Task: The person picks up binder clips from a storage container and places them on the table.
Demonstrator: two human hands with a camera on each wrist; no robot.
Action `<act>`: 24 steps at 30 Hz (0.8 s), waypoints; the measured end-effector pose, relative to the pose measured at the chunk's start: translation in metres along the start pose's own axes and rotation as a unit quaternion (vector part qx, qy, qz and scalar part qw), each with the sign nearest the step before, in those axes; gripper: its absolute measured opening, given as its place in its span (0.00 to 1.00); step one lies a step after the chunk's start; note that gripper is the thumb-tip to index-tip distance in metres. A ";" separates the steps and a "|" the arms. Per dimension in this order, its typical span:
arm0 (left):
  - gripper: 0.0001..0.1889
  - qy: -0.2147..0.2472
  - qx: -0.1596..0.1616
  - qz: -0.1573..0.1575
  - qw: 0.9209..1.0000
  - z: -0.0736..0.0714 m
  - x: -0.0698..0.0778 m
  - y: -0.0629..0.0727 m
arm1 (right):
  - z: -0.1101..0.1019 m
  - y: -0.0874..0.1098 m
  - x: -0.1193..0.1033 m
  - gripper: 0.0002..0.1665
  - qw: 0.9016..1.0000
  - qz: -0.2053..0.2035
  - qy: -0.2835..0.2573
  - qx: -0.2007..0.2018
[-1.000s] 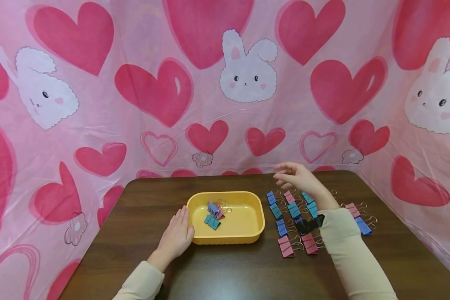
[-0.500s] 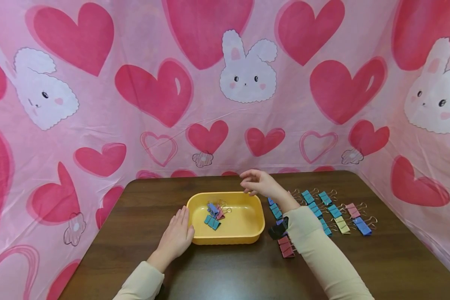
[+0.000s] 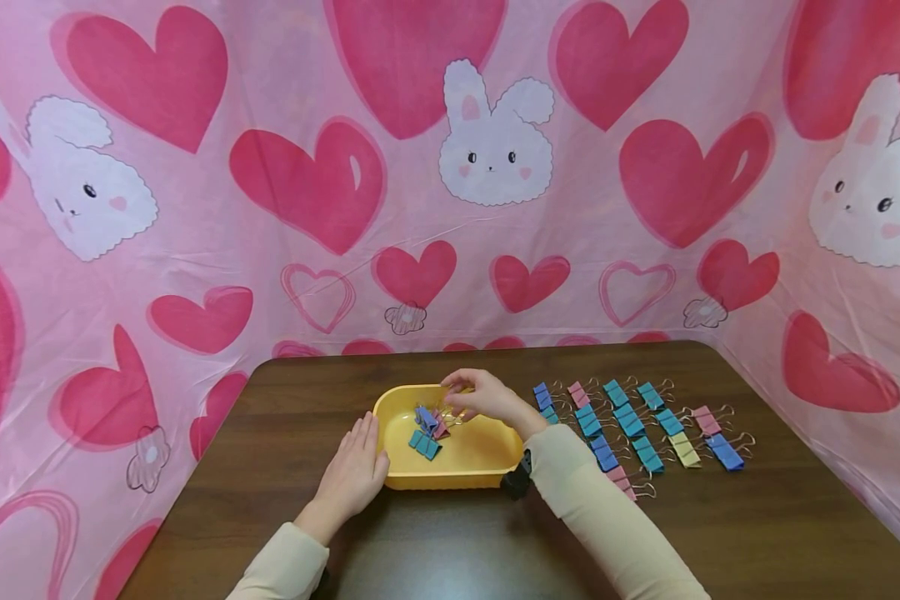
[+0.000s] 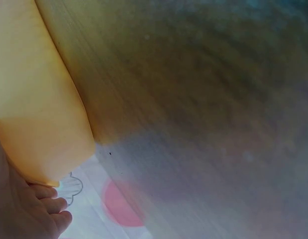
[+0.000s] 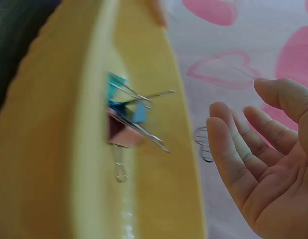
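Note:
A yellow plastic tray stands on the table, holding a blue binder clip, a teal binder clip and a pink binder clip in its left half. My left hand lies along the tray's left wall, fingers straight. Above the tray, near the wire handles of those clips, hovers my right hand, its fingers loosely bent. In the right wrist view that hand holds nothing, with a gap between thumb and fingers. The left wrist view shows the tray's outer wall close up.
Right of the tray, several binder clips lie in rows on the dark wooden table, among them a yellow clip and a blue clip. My right sleeve hides part of the nearest rows. A pink heart-patterned cloth hangs behind.
My right hand has moved left and down from above the clip rows to over the tray. More of the rows now shows. My left hand and the clips in the tray have stayed put.

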State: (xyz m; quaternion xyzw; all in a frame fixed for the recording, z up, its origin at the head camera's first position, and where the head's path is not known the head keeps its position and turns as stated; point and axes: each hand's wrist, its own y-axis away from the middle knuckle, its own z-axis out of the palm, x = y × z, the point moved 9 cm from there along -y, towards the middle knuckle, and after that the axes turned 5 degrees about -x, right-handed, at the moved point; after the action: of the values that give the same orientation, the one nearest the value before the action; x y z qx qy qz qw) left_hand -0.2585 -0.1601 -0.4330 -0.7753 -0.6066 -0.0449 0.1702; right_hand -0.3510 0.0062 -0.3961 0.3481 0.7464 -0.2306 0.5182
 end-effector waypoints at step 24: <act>0.30 0.009 -0.020 -0.015 1.000 0.003 -0.004 0.000 | 0.043 -0.026 0.043 0.12 0.996 0.083 -0.016 -0.019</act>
State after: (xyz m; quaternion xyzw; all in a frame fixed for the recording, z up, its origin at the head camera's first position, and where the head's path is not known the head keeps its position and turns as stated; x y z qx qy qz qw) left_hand -0.2601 -0.1623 -0.4371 -0.7689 -0.6156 -0.0664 0.1593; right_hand -0.3542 -0.0287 -0.4521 0.3949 0.7107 -0.1779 0.5543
